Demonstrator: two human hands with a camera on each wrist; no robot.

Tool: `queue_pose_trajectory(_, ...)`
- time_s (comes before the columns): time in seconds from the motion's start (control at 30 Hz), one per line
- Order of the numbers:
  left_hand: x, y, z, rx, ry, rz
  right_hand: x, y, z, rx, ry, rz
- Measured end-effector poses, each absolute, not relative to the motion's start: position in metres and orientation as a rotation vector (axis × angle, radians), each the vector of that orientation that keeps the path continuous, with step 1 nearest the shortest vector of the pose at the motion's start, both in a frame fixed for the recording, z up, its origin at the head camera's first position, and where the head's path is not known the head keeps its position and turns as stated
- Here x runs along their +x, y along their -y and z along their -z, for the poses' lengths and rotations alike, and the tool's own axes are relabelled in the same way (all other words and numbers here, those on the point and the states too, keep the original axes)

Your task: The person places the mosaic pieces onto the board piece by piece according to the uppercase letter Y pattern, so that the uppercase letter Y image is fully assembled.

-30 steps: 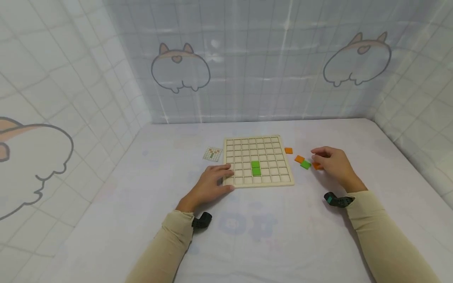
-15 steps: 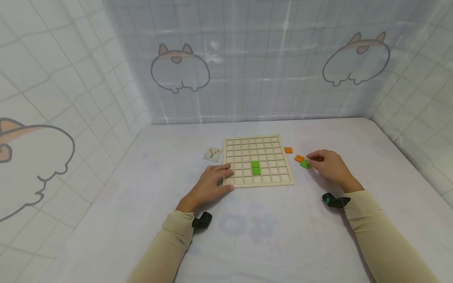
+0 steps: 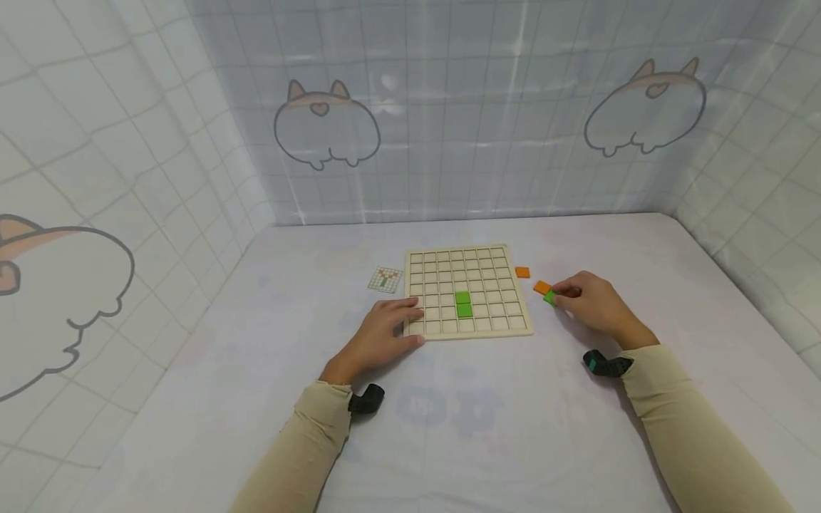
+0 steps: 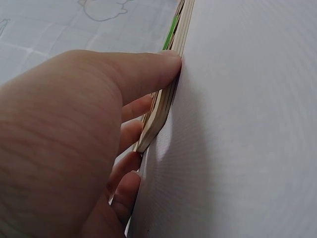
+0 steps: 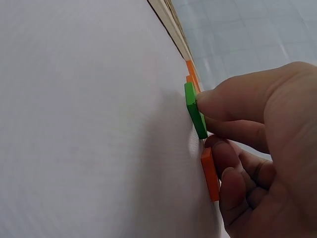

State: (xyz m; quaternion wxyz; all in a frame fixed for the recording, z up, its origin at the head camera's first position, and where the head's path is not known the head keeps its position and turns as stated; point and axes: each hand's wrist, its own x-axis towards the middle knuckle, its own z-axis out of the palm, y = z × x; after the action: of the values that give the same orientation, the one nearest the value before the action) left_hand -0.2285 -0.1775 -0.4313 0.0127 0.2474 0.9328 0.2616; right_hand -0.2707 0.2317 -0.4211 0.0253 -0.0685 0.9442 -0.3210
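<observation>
The wooden grid board lies flat on the table, with two green tiles set in neighbouring cells. At its near left corner my left hand rests, fingers loosely extended over the left side; in the left wrist view the thumb touches the board's front edge. Right of the board, my right hand pinches a loose green tile between thumb and index finger, the tile tilted in the right wrist view. Beneath the curled other fingers lies an orange tile, hidden in the head view.
An orange tile lies just beyond the held green one, and another orange tile sits beside the board's right edge. A small pattern card lies left of the board. White cloth covers the table; curtains stand behind and beside it.
My right hand has moved left from the orange tile to the green tile and now pinches it. The left hand and the board have stayed in place.
</observation>
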Motion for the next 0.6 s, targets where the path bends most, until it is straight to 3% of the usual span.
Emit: queue_pose_trajectory(0.6, -0.2269, 0.1763, 0.4281, 0.736, -2.888, -0.834, -0.2706, -0.2272, 0.4194, -0.189, -2.91, 0.984)
